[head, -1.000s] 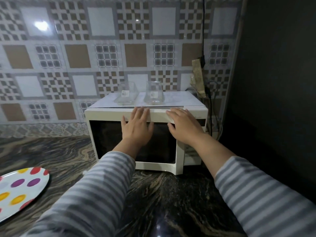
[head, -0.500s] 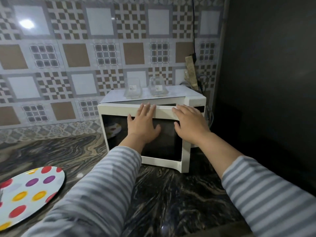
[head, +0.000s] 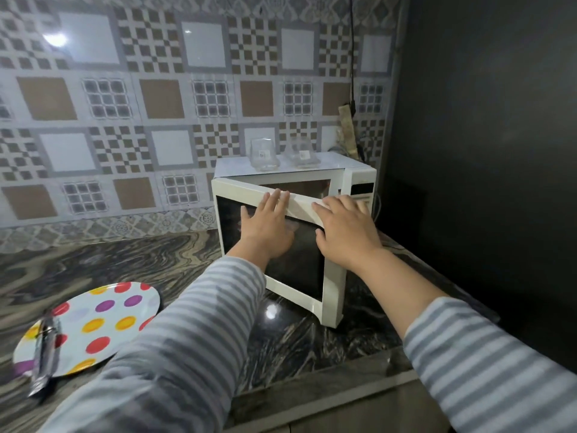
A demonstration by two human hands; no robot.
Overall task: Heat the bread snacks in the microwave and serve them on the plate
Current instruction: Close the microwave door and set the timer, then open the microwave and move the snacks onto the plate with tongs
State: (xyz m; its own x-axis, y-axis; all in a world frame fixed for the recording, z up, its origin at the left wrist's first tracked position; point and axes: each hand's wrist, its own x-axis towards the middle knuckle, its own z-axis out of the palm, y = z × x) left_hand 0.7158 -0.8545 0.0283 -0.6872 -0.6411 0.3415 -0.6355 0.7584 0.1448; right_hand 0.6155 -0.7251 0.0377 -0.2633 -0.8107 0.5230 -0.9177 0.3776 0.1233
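A white microwave (head: 359, 179) stands at the back of the dark marbled counter. Its door (head: 299, 273) is swung partly out toward me, hinged at the left. My left hand (head: 265, 226) lies flat on the door's dark glass, fingers spread up over the top frame. My right hand (head: 346, 229) holds the door's upper right corner, fingers curled over the edge. The oven's inside is dark, and I cannot tell what is in it. A white plate with coloured dots (head: 103, 317) lies at the lower left. A silvery packet (head: 45, 351) rests across the plate's left rim.
Two clear glasses (head: 263, 154) (head: 301, 153) stand on top of the microwave. A dark wall (head: 484, 151) rises close on the right, and a cable hangs behind the oven. Patterned tiles back the counter (head: 125, 260), whose front edge runs below my arms.
The microwave door has swung from shut to partly open, with both hands staying on it. My view has shifted left and back, so the plate and the silvery packet now show.
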